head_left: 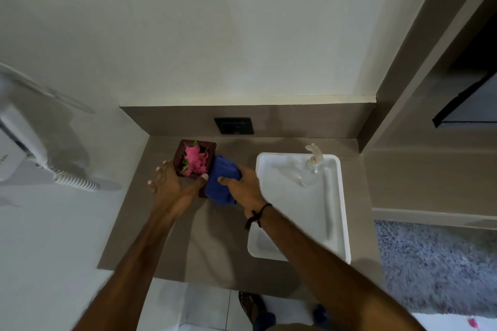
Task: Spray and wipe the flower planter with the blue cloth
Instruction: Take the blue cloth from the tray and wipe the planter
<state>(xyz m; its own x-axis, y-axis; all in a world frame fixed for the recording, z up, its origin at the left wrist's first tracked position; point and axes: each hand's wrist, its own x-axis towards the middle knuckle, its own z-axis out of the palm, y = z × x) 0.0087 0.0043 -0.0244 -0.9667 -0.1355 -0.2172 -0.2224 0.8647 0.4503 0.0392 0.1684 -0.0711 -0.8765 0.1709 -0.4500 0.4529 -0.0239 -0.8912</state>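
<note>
A dark brown square flower planter [180, 152] with pink flowers [195, 162] stands at the back left of the brown counter. My left hand [172, 183] grips its near side, thumb on the near right corner. My right hand [242, 187] presses a bunched blue cloth [222, 183] against the planter's right side. A clear spray bottle [312, 166] stands in the white tray to the right, with neither hand on it.
The white rectangular tray [336, 212] sits on the counter [215, 244] right of the planter. A dark wall plate [234, 125] is on the backsplash behind. A white wall-mounted hair dryer with coiled cord [67, 180] hangs at left. Grey carpet [435, 263] lies at right.
</note>
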